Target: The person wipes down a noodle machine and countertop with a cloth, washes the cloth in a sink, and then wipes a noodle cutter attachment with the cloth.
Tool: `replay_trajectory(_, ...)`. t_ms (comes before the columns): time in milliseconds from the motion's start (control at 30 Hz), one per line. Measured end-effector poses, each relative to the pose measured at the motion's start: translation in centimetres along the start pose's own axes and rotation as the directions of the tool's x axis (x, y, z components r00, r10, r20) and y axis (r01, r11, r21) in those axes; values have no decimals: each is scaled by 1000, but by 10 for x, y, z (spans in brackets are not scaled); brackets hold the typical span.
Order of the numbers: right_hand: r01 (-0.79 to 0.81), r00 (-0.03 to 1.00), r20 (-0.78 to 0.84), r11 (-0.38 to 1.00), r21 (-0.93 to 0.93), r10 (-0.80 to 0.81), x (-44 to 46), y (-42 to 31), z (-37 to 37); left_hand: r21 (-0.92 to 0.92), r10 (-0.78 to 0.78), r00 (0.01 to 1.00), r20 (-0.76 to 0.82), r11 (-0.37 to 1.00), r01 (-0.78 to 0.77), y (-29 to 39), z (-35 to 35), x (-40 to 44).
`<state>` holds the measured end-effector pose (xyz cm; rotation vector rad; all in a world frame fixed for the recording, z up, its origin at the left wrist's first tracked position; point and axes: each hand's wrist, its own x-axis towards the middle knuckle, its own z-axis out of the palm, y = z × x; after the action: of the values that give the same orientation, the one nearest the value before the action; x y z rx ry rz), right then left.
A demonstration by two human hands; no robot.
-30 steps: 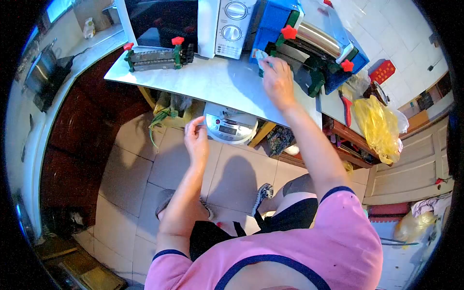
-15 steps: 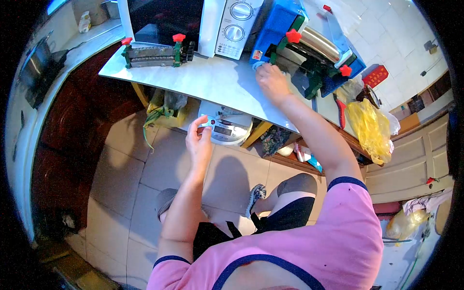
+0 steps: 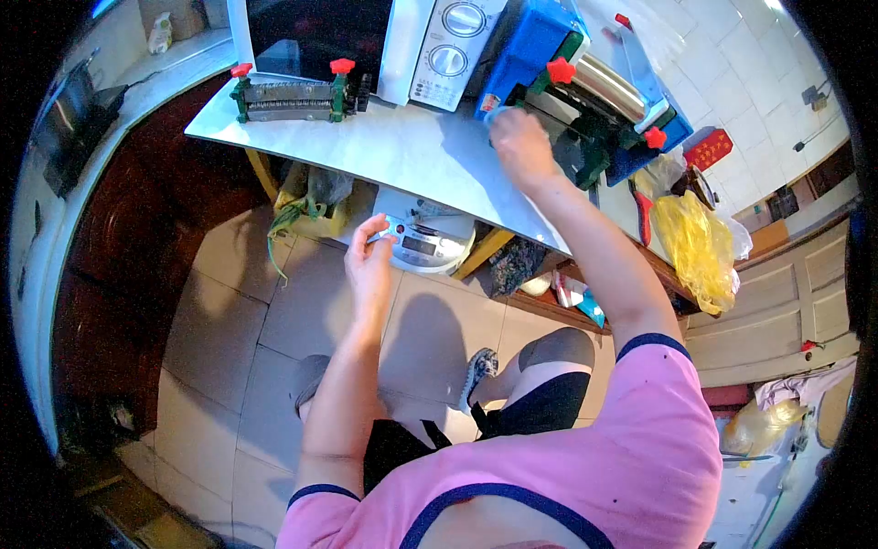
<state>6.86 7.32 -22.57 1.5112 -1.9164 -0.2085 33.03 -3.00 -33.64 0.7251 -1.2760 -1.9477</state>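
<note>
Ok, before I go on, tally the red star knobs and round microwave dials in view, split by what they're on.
Red star knobs on the small roller unit: 2
Red star knobs on the blue machine: 2
Round dials on the microwave: 2
Total: 6

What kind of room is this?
Probably a home kitchen: a microwave sits on the table, what looks like a rice cooker below, and a pot far left.
</note>
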Motion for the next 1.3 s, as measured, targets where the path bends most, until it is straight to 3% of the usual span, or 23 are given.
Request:
replay_trajectory(33, 46, 992, 118, 999, -20, -43, 1, -5, 1, 1, -7, 1000, 8, 1000, 7, -2, -1, 3)
replay_trajectory(100, 38, 992, 122, 999, 37, -42, 1, -17, -6, -4, -4, 1000, 17, 1000, 4, -4, -3, 8)
replay_trajectory(167, 51, 987, -158, 978, 201, -19, 10, -17, -24, -31, -82, 996, 32, 996, 83, -7, -5, 7)
replay_trajectory(233, 50, 911, -413, 995, 87, -10, 29, -2, -48, -31, -73, 997, 26, 997, 73, -1, -2, 5)
replay_trajectory(267, 14, 895, -445, 994, 110, 37, 38, 6, -54, -18, -70, 997, 23, 997, 70, 1, -2, 4)
replay_trajectory(300, -101, 921, -364, 988, 116, 137, 45, 8, -59, -14, -72, 997, 21, 997, 72, 1, -4, 2)
replay_trajectory(367, -79, 905, -415, 996, 48, 92, 43, 10, -27, -15, -66, 997, 31, 998, 67, 1, -3, 4)
replay_trajectory(433, -111, 958, -232, 964, 241, 169, 27, -12, 5, -15, -79, 996, 34, 997, 80, 0, -3, 6)
replay_trajectory(500, -70, 981, -170, 984, 161, 98, 4, -31, 9, -7, -112, 993, 40, 994, 112, -2, -5, 3)
replay_trajectory(600, 0, 996, -85, 961, 275, 25, -1, -37, -18, -25, -91, 995, 43, 995, 92, 1, -7, 6)
replay_trajectory(667, 49, 983, -183, 975, 216, -9, -12, -25, -23, -53, -107, 993, 47, 993, 110, 3, -9, 6)
replay_trajectory(700, 44, 983, -181, 975, 217, -4, -13, -17, -28, -49, -109, 993, 50, 993, 112, 4, -9, 5)
replay_trajectory(767, -60, 994, -91, 998, 7, 60, -5, 1, -33, -83, -148, 987, 67, 985, 153, 4, -10, 6)
replay_trajectory(833, -48, 990, -137, 998, -35, 42, 1, 1, -27, -81, -152, 986, 68, 984, 158, 3, -9, 6)
replay_trajectory(900, -12, 995, 97, 990, -140, 26, 6, -6, -19, -76, -160, 984, 75, 983, 165, 3, -7, 6)
replay_trajectory(933, -16, 994, 108, 990, -138, 31, 1, -14, -17, -87, -160, 985, 66, 982, 165, 2, -6, 4)
replay_trajectory(1033, -72, 958, 282, 996, 53, 54, -9, -23, -10, -103, -172, 983, 61, 979, 177, 1, -6, 3)
replay_trajectory(1067, -276, 936, 308, 899, 339, 172, -15, -21, -9, -108, -190, 980, 56, 975, 195, 0, -7, 3)
replay_trajectory(1100, -448, 889, 368, 679, 582, 271, -22, -19, -10, -103, -193, 980, 57, 975, 198, -1, -9, 2)
replay_trajectory(1133, -448, 889, 369, 677, 584, 271, -26, -16, -25, -112, -195, 978, 72, 973, 202, -2, -11, 2)
replay_trajectory(1200, -654, 729, 409, 382, 653, 549, -40, -10, -57, -114, -197, 977, 75, 972, 205, -1, -15, 1)
replay_trajectory(1233, -648, 733, 411, 375, 663, 542, -53, -18, -46, -137, -197, 977, 82, 969, 207, 1, -16, 0)
replay_trajectory(1300, -567, 823, 219, 724, 393, 525, -71, -40, -19, -151, -192, 978, 81, 968, 203, 4, -17, 1)
